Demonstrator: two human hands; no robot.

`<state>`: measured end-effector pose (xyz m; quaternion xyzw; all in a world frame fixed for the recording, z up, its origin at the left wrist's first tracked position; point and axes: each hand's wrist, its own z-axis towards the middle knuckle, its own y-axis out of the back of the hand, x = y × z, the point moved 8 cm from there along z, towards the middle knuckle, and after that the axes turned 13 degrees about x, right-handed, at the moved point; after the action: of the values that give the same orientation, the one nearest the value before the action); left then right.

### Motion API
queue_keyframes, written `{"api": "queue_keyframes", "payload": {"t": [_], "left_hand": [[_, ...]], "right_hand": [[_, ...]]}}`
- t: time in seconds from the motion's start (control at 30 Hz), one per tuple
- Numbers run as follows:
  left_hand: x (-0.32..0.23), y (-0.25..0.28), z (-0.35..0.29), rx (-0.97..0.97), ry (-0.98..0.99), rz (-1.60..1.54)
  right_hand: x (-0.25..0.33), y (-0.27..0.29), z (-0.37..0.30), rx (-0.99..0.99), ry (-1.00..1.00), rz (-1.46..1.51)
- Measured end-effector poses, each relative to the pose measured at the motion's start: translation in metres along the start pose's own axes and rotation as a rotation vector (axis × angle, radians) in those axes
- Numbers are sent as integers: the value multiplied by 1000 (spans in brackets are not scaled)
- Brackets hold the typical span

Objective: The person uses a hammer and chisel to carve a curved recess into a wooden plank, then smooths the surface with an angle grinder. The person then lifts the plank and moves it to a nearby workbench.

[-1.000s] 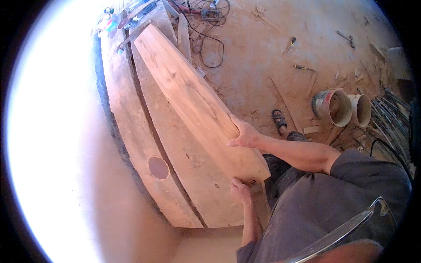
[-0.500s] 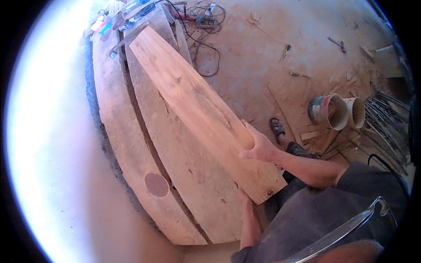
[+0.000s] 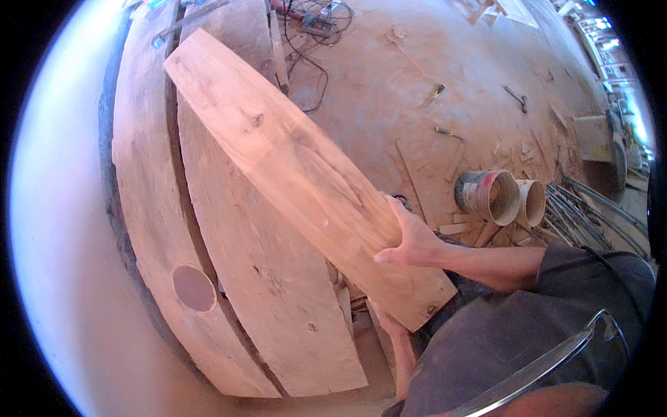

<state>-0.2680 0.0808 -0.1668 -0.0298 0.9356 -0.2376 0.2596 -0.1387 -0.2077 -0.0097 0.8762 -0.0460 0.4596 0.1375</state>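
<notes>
A long, wide wooden board [image 3: 292, 174] with visible grain and knots slants from the far left toward my body. My right hand [image 3: 411, 240] is closed around its right edge, with the thumb flat on the upper face. At the near end, my left hand [image 3: 390, 323] reaches to the board's left edge; its fingers are mostly hidden underneath. Under and beside the board lies a bench of two thick, dusty planks [image 3: 243, 278] with a dark gap between them. A round brown disc [image 3: 194, 288], like sandpaper, rests on the left plank.
Cables [image 3: 323, 35] and a power tool lie on the dusty floor beyond the bench. Screwdrivers [image 3: 448, 132] and a hammer-like tool [image 3: 515, 99] are scattered farther right. Two buckets [image 3: 490, 198] stand near a bundle of metal rods [image 3: 577, 215]. A pale wall [image 3: 62, 243] borders the left.
The view has shifted, so the bench appears farther left and the buckets nearer the middle. The board stays in both hands. More of the space between its near end and the bench shows.
</notes>
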Motion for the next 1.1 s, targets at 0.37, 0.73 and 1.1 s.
{"api": "queue_keyframes", "payload": {"t": [0.37, 0.73, 1.1], "left_hand": [[2, -192, 64, -55, -26, -60], [7, -243, 112, 52, -57, 34], [-239, -221, 114, -187, -540, 786]], "right_hand": [[-3, 92, 83, 408, 271, -52], [-330, 162, -18, -217, -356, 1222], [-246, 114, 2, -91, -40, 1818]]}}
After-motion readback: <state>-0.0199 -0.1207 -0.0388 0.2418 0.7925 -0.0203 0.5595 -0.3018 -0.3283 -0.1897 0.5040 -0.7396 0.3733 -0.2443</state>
